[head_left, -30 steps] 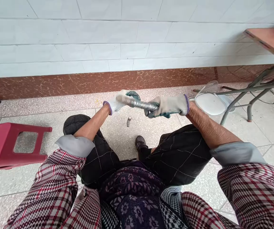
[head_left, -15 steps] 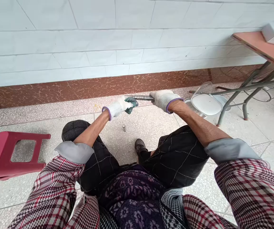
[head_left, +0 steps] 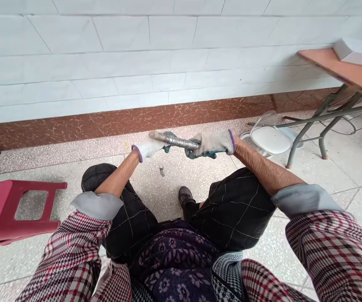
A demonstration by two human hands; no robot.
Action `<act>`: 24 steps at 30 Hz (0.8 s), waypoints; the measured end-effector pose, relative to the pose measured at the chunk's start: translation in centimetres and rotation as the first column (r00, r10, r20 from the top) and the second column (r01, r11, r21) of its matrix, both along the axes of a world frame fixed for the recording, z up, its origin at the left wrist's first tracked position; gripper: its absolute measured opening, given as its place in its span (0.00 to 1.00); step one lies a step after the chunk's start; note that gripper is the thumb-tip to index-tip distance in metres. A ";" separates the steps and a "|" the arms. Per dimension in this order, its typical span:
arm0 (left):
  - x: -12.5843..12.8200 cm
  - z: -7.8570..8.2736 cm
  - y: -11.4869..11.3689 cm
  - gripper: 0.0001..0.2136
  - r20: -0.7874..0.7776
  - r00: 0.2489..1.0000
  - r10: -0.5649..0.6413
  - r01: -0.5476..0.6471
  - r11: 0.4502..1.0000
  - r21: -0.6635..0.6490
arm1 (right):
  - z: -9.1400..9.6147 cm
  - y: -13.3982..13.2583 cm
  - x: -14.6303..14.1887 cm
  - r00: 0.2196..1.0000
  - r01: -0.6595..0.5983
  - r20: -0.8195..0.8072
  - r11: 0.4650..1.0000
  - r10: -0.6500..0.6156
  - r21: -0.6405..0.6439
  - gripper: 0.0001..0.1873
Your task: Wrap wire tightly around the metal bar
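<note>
Between my two gloved hands runs a silvery, ridged metal tube (head_left: 181, 141), which looks like a corrugated hose. It slants slightly down to the right, and its smoother, dull end points left past my fingers. My left hand (head_left: 155, 144), in a white glove with dark green palm coating, is closed around the tube near that end. The same kind of glove covers my right hand (head_left: 211, 143), whose fingers wrap the tube's other end and hide it. On the floor below lies a small, short greyish piece (head_left: 162, 170), too small to name.
To the left stands a red plastic stool (head_left: 26, 209). A tiled wall (head_left: 168, 63) with a brown marbled skirting runs in front. At the right are a folding table (head_left: 353, 71) with a white box and a round white seat or lid (head_left: 272, 138) beneath its edge.
The tube has tilted, with its left end now showing above my left hand. My right hand has turned and come slightly lower and left, showing its green-coated fingers. The view has shifted slightly.
</note>
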State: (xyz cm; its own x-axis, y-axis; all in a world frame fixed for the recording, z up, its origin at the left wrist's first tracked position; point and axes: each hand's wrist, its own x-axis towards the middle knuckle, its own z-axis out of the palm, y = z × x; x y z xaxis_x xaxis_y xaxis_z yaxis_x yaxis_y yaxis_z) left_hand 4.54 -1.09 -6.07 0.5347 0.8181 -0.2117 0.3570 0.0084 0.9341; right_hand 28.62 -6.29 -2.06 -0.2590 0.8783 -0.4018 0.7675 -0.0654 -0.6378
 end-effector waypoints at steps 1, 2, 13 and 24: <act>-0.3 0.0 -0.1 0.07 -0.025 1.000 -0.014 0.014 1.000 -0.017 | -0.6 0.1 0.1 0.998 -0.025 0.062 0.999 0.027 -0.034 0.17; -0.5 -0.1 -0.2 0.07 -0.043 0.999 -0.026 0.024 0.999 -0.038 | -1.2 0.3 0.2 0.991 -0.046 0.124 0.997 0.054 -0.067 0.17; 1.1 -0.5 -1.2 0.06 0.007 0.998 -0.060 0.061 0.995 -0.085 | -2.0 3.2 1.0 0.658 -0.260 0.752 0.944 0.018 0.205 0.10; 0.7 -0.4 0.4 0.06 0.081 0.997 -0.004 0.010 0.997 -0.076 | 1.0 -0.4 -0.2 0.977 -0.143 -0.162 0.990 0.141 0.002 0.13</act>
State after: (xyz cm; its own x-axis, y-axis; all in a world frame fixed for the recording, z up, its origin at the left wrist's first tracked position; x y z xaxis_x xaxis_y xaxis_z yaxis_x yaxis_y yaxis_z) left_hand 5.25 -0.72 -6.46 0.5581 0.7975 -0.2294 0.2805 0.0789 0.9566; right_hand 28.37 -6.72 -1.01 -0.4430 0.8242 -0.3529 0.6561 0.0298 -0.7541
